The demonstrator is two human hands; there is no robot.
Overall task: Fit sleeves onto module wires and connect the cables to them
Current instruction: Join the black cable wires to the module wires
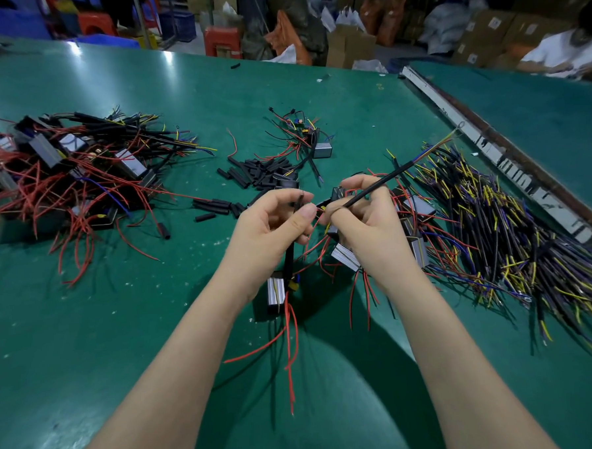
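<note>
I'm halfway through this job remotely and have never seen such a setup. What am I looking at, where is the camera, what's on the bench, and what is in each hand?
There is no machine here: one camera on a person's head looks down at two bare hands over a green table. The left hand pinches a thin dark wire end; a module hangs below it, trailing red wires. The right hand grips a black cable whose coloured cores point up and right. On the table lie a heap of modules at left, loose black sleeves in the middle, and a cable pile at right.
</note>
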